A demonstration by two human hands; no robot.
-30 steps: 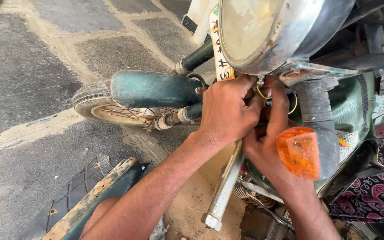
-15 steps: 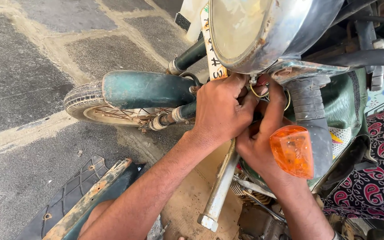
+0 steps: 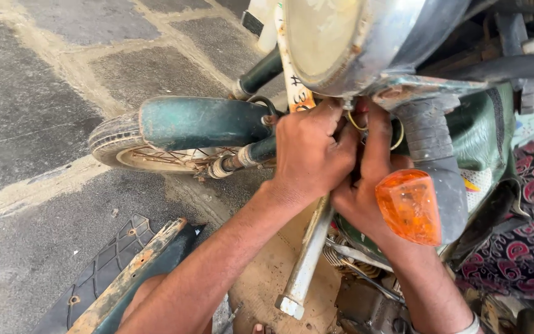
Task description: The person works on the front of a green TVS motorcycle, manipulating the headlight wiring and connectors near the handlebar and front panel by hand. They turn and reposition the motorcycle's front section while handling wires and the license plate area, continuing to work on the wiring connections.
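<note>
Both hands, left hand [image 3: 313, 151] and right hand [image 3: 366, 185], press under a chrome motorcycle headlight [image 3: 353, 43], fingers curled, apparently gripping yellow wires [image 3: 358, 124]. The view has shifted slightly; the hands stay put.

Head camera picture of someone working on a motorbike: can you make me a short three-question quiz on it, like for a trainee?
1. True or false: both hands are pressed together just under the headlamp.
2. Which thing sits right in front of the right hand? A) orange turn signal B) blue bucket C) red helmet
3. Fill in: the front tyre rests on a ______ stone floor.

Key
1. True: the left hand and right hand meet below the headlamp, near some yellow wire.
2. A: the orange turn signal.
3. Grey, the paved floor.
</note>
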